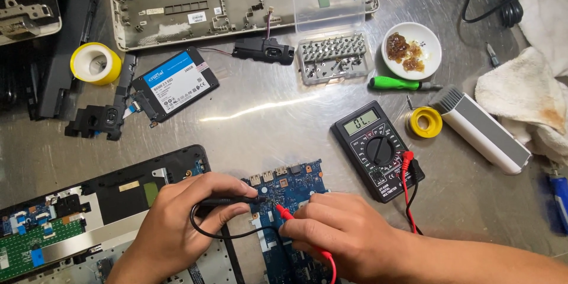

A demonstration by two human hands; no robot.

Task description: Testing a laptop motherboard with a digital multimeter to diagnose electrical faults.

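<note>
A blue circuit board (290,182) lies at the near middle of the steel table. My left hand (180,219) grips a black test probe (228,200), its tip pointing right onto the board. My right hand (343,231) pinches a red test probe (285,213), tip angled up-left, almost meeting the black one. Red and black leads (408,186) run to a black digital multimeter (374,148) lying right of the board, display lit.
A dismantled laptop base (89,225) sits under my left arm. Behind lie a solid-state drive (173,84), a speaker module (263,51), an open screwdriver-bit case (331,53), a green screwdriver (402,84), a white dish of flux (412,50), solder spool (425,122), tape roll (95,63), rags (523,97).
</note>
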